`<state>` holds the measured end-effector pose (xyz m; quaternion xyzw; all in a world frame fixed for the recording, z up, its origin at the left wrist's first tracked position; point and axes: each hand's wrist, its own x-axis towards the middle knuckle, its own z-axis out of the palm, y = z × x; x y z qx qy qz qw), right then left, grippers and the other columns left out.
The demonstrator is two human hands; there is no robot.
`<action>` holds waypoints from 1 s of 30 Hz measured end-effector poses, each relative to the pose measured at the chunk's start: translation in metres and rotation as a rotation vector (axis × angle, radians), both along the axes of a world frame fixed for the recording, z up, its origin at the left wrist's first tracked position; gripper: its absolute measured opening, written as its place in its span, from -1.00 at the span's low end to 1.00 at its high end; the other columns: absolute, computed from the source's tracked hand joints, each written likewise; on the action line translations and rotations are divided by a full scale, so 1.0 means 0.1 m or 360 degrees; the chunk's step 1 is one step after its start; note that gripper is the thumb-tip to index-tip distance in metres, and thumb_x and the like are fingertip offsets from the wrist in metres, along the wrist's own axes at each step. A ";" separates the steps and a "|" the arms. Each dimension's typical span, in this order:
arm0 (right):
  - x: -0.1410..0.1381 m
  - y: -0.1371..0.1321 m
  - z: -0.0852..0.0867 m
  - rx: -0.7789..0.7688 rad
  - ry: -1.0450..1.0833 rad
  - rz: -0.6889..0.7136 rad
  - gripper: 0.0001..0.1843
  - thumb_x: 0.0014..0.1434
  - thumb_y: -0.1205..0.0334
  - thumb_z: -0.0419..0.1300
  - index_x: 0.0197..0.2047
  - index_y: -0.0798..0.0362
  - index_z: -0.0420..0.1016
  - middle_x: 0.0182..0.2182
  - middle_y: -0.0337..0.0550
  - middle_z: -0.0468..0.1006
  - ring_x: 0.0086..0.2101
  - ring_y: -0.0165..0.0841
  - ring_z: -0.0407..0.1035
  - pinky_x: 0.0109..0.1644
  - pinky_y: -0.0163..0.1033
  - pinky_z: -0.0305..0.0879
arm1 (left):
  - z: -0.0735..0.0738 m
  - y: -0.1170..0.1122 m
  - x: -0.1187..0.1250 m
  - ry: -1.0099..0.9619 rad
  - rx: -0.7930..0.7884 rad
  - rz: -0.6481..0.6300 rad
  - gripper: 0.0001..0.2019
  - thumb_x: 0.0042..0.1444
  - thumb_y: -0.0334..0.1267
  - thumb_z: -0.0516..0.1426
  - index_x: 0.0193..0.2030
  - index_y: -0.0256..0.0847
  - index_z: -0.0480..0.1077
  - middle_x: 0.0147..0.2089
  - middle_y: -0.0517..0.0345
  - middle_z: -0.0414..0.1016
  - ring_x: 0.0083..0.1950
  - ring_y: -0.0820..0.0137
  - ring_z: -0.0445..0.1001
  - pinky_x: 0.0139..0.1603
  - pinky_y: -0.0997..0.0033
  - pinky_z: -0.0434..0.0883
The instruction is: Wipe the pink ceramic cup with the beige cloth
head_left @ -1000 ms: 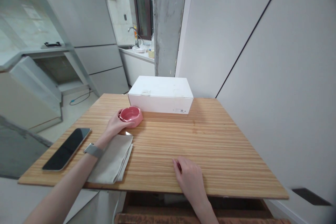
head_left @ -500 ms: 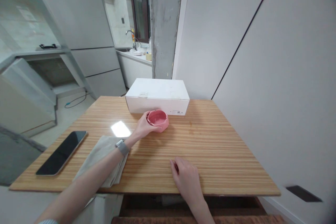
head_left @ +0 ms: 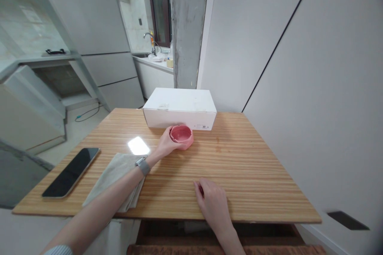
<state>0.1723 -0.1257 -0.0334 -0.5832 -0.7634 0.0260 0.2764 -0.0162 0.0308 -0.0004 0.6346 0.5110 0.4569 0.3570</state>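
Observation:
A pink faceted bowl (head_left: 186,143) with a round hollow sits on the table just in front of the white box. My left hand (head_left: 167,143) grips it from the left side, thumb along its near side and fingers around the far left. Some of those fingers are hidden behind the rim. Near the front edge of the table rests my right hand (head_left: 212,199), its fingers curled in and nothing seen in them. Under my left forearm lies a folded grey-beige cloth (head_left: 110,173).
A white box (head_left: 179,101) stands at the back of the wooden table (head_left: 254,183). At the left lies a black-screened phone (head_left: 72,173). An open drawer (head_left: 251,231) shows below the front edge. A wall (head_left: 299,87) rises along the right.
Almost nothing differs. My left hand and the bowl appear a few pixels further right, along with a slight shift of the whole view. My right hand stays in place.

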 end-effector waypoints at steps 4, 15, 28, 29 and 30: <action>0.01 0.00 0.00 -0.0053 0.0031 0.0006 -0.68 0.31 0.23 -0.04 -0.49 0.02 0.27 -0.55 -0.26 0.44 -0.50 -0.41 0.33 -0.39 -0.31 -0.02 | 0.07 -0.08 -0.07 0.0133 0.0004 -0.0042 -0.09 -0.31 -0.06 0.39 0.21 -0.26 0.15 0.27 -0.20 0.23 0.28 0.07 0.22 0.27 0.12 0.17; 0.02 0.00 -0.03 -0.0052 0.0037 0.0028 -0.66 0.31 0.21 -0.04 -0.50 0.01 0.26 -0.56 -0.27 0.42 -0.52 -0.40 0.32 -0.39 -0.30 -0.02 | 0.20 -1.36 -1.36 0.1090 0.0081 -0.0057 -0.31 0.08 0.03 0.14 0.33 -0.02 0.05 0.40 0.02 0.00 0.39 0.14 -0.01 0.33 -0.01 0.05; 0.03 -0.03 0.00 -0.0204 0.0447 0.0082 -0.60 0.28 0.05 -0.02 -0.55 0.02 0.27 -0.61 -0.24 0.35 -0.56 -0.38 0.24 -0.42 -0.26 0.01 | -0.44 -2.38 -1.51 0.1338 0.0372 0.0060 -0.47 0.15 -0.28 0.08 0.27 0.09 0.16 0.28 0.23 0.27 0.29 0.22 0.24 0.26 0.14 0.23; 0.00 -0.05 0.02 -0.0285 0.0631 0.0098 -0.59 0.26 0.01 0.01 -0.57 0.02 0.26 -0.63 -0.26 0.32 -0.58 -0.40 0.22 -0.43 -0.27 0.02 | -0.43 -2.37 -1.44 0.1156 0.0295 0.0140 -0.52 0.18 -0.25 0.06 0.25 0.08 0.21 0.26 0.24 0.29 0.28 0.23 0.24 0.25 0.15 0.23; -0.03 -0.08 0.05 -0.0404 0.0861 0.0110 -0.57 0.24 -0.03 0.03 -0.58 0.02 0.24 -0.66 -0.28 0.30 -0.60 -0.42 0.20 -0.46 -0.28 0.04 | -0.41 -2.34 -1.34 0.0955 0.0192 0.0237 -0.57 0.20 -0.21 0.04 0.22 0.06 0.25 0.25 0.23 0.32 0.28 0.23 0.24 0.26 0.15 0.22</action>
